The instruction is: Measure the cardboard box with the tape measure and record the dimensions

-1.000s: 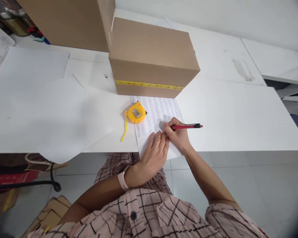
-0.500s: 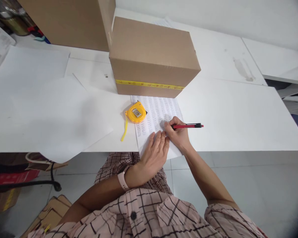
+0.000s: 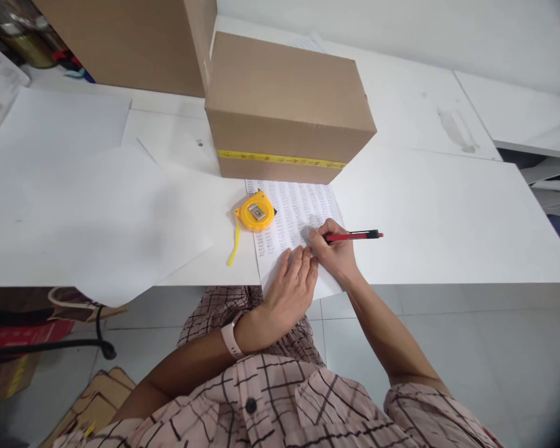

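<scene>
A sheet of paper (image 3: 298, 208) with columns of small handwriting lies at the table's front edge, its lower part overhanging. My left hand (image 3: 290, 283) rests flat on its lower part, fingers stretched out. In my right hand (image 3: 335, 252) a red and black pen (image 3: 357, 236) is pinched, its back end pointing right; the fingers hide the tip, which is at the writing. A yellow tape measure (image 3: 256, 212) with a yellow strap sits on the sheet's left edge. The sheet's far end reaches a cardboard box (image 3: 289, 106) sealed with printed yellow tape.
A larger cardboard box (image 3: 135, 43) stands at the back left, near jars (image 3: 32, 46). Blank white sheets (image 3: 98, 205) spread over the left of the white table (image 3: 448, 218), one drooping over the edge. Flattened cardboard (image 3: 93, 404) lies on the floor at lower left.
Both hands stay almost where they were. The pen in my right hand has shifted only very slightly; the tape measure, boxes and sheet look the same.
</scene>
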`<control>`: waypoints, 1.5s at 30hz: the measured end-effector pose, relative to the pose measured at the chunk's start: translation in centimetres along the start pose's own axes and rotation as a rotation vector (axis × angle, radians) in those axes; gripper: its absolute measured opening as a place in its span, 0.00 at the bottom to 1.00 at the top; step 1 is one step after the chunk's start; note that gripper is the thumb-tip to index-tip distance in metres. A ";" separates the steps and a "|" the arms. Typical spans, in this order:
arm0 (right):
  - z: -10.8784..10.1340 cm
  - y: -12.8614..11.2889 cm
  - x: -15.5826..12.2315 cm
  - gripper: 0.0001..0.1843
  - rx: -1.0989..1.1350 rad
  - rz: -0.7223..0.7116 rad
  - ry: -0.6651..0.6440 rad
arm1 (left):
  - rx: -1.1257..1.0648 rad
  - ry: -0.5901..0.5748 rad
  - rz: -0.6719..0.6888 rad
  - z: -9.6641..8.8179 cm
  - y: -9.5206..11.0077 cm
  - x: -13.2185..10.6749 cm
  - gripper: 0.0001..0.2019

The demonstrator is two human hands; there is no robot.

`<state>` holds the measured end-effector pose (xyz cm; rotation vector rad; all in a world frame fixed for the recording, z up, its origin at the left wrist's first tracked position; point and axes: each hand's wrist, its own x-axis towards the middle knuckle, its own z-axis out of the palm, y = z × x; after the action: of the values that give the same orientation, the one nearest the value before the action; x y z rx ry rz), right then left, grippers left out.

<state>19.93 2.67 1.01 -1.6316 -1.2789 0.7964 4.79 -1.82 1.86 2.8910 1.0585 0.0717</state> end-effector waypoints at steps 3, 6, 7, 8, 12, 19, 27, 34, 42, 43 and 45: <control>0.0 -0.1 0.0 0.17 -0.004 0.000 -0.008 | 0.004 0.000 0.002 0.0 0.0 0.0 0.27; 0.0 -0.1 -0.1 0.17 0.001 0.004 -0.013 | 0.002 0.006 0.002 0.0 0.0 0.0 0.27; 0.0 -0.1 -0.1 0.17 -0.001 0.004 -0.011 | -0.002 0.006 0.003 0.0 0.0 0.0 0.27; 0.0 -0.1 -0.1 0.17 -0.005 0.004 -0.006 | -0.007 0.001 0.005 0.0 0.0 0.0 0.27; 0.0 -0.1 0.0 0.17 -0.010 0.012 0.017 | -0.020 -0.051 0.007 -0.3 -0.1 0.1 0.28; -0.1 -0.1 0.0 0.18 -0.012 0.001 -0.004 | -0.052 -0.046 0.002 -0.3 -0.1 0.0 0.29; -0.2 0.1 0.0 0.18 -0.041 -0.058 0.089 | -0.060 -0.014 -0.007 0.1 0.1 0.0 0.28; -4.9 2.6 1.4 0.07 -0.424 -0.261 0.242 | -0.477 0.188 0.073 -2.1 -3.2 -1.7 0.26; -6.9 4.9 2.7 0.25 -0.714 -0.251 0.203 | -0.324 0.359 -0.379 -4.1 -10.3 1.0 0.26; -6.8 4.9 2.7 0.25 -0.690 -0.260 0.218 | -0.315 0.313 -0.413 -3.9 -10.7 1.4 0.29; -6.8 4.6 2.4 0.24 -0.627 -0.274 0.267 | -0.331 0.243 -0.473 -3.7 -11.3 2.1 0.30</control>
<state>28.37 2.95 -0.36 -1.8980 -1.6009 -0.0089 -1.12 8.35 4.79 2.3165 1.5691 0.5271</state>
